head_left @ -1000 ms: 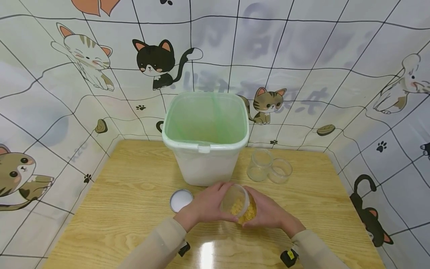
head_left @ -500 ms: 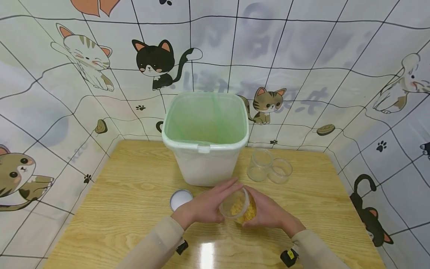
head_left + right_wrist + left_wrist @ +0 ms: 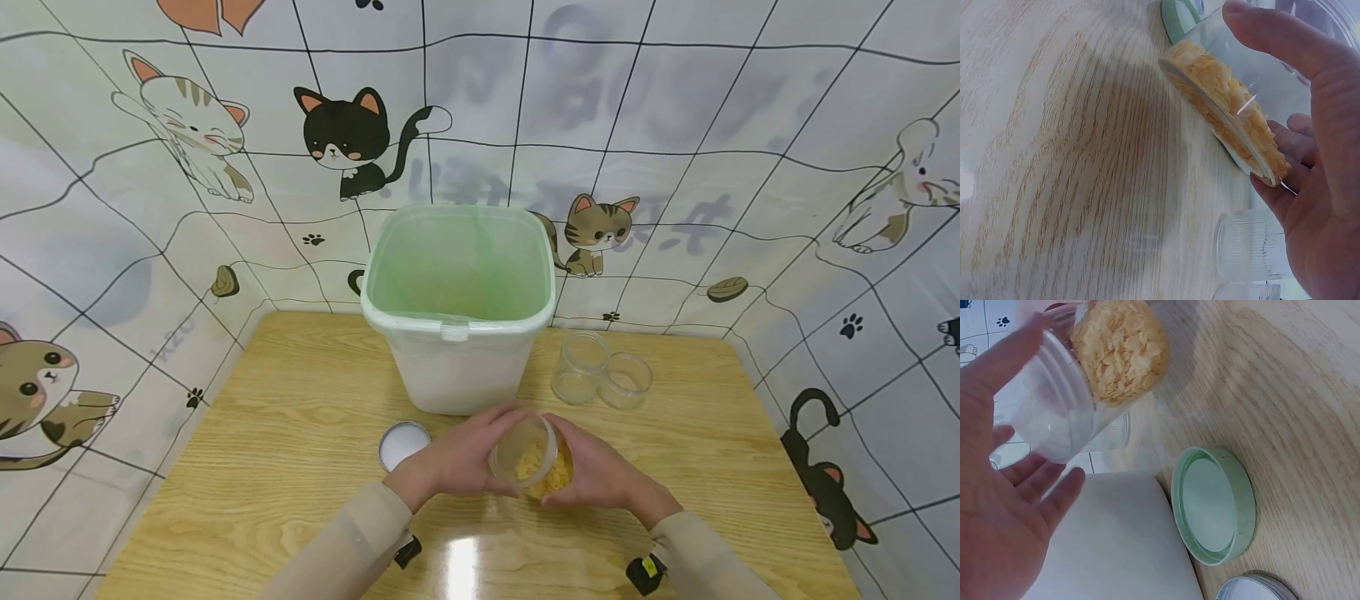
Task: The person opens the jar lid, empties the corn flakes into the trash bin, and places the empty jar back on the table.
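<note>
Both hands hold a clear jar (image 3: 1122, 353) tilted over the table, its lower part filled with pale yellow flakes. My right hand (image 3: 1335, 125) grips the base end, thumb on one side and fingers on the other. My left hand (image 3: 461, 454) curls round the other end, at the wide clear collar (image 3: 1066, 394), with thumb and fingers on opposite sides. A round green lid (image 3: 1210, 506) lies close under the left hand; that hand hides it in the head view. A silver-rimmed white lid (image 3: 405, 446) lies left of the left hand.
A white bin (image 3: 461, 367) with a green lining stands behind the hands. An upright clear jar (image 3: 579, 371) and a shorter round clear container (image 3: 626, 381) stand to its right. Cat-patterned walls (image 3: 480, 100) border the wooden table (image 3: 300, 400).
The left fingers and thumb loosened and spread at the jar's collar half a second ago, and have since closed round it again. The right hand and jar have stayed about still.
</note>
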Action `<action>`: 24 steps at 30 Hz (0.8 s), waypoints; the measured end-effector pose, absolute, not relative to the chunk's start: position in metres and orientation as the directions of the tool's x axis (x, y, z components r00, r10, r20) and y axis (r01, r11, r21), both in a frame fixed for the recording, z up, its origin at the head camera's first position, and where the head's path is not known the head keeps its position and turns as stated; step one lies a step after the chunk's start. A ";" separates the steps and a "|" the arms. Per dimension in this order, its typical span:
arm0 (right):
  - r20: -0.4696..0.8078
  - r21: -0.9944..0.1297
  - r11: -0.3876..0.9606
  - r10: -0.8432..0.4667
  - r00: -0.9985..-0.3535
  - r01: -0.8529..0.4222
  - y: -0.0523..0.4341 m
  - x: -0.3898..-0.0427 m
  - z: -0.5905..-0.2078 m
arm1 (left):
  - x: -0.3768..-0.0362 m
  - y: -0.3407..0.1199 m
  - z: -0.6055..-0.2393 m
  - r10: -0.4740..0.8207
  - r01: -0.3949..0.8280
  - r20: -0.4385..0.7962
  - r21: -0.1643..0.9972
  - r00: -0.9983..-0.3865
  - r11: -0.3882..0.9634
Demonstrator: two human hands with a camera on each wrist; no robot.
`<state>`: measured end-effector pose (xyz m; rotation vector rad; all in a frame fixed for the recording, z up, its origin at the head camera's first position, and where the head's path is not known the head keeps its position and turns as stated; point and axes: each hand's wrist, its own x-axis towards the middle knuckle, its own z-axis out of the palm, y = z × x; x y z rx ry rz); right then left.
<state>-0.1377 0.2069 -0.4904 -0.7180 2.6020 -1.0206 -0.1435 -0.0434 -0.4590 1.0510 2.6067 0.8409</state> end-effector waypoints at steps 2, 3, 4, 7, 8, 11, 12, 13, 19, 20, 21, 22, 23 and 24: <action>-0.053 -0.695 0.627 -0.531 -0.846 -0.351 0.207 -0.138 -0.490 | -0.143 -0.043 -0.459 0.670 0.549 0.014 0.586 -0.742 0.596; -0.053 -0.698 0.625 -0.531 -0.846 -0.349 0.207 -0.138 -0.490 | -0.143 -0.043 -0.459 0.664 0.541 0.009 0.589 -0.747 0.601; -0.053 -0.697 0.626 -0.532 -0.845 -0.350 0.207 -0.138 -0.489 | -0.143 -0.043 -0.460 0.663 0.537 0.003 0.590 -0.748 0.603; -0.063 -0.692 0.635 -0.529 -0.846 -0.345 0.207 -0.138 -0.489 | -0.143 -0.043 -0.460 0.684 0.548 -0.015 0.585 -0.729 0.597; -0.068 -0.690 0.639 -0.527 -0.847 -0.342 0.207 -0.137 -0.489 | -0.143 -0.042 -0.460 0.696 0.557 -0.022 0.583 -0.718 0.592; -0.080 -0.682 0.649 -0.524 -0.848 -0.337 0.207 -0.137 -0.489 | -0.143 -0.042 -0.460 0.727 0.589 -0.031 0.564 -0.686 0.579; -0.082 -0.682 0.650 -0.523 -0.848 -0.335 0.207 -0.137 -0.489 | -0.143 -0.042 -0.460 0.733 0.596 -0.033 0.557 -0.680 0.578; -0.083 -0.681 0.652 -0.523 -0.849 -0.335 0.207 -0.137 -0.489 | -0.143 -0.042 -0.461 0.736 0.603 -0.032 0.550 -0.676 0.577; -0.067 -0.690 0.637 -0.530 -0.845 -0.344 0.207 -0.137 -0.491 | -0.144 -0.042 -0.462 0.705 0.590 -0.011 0.539 -0.709 0.602; -0.061 -0.693 0.631 -0.533 -0.844 -0.348 0.207 -0.137 -0.491 | -0.144 -0.042 -0.462 0.696 0.579 -0.009 0.545 -0.718 0.606; -0.059 -0.694 0.629 -0.534 -0.843 -0.350 0.208 -0.137 -0.491 | -0.144 -0.042 -0.462 0.688 0.574 -0.004 0.548 -0.725 0.608; -0.056 -0.695 0.627 -0.535 -0.843 -0.352 0.208 -0.138 -0.491 | -0.144 -0.042 -0.462 0.681 0.569 0.000 0.551 -0.732 0.611; -0.055 -0.695 0.627 -0.534 -0.844 -0.352 0.208 -0.138 -0.492 | -0.143 -0.042 -0.463 0.675 0.564 0.001 0.549 -0.738 0.617; -0.055 -0.695 0.628 -0.532 -0.845 -0.350 0.208 -0.138 -0.492 | -0.143 -0.041 -0.463 0.670 0.560 0.000 0.549 -0.742 0.620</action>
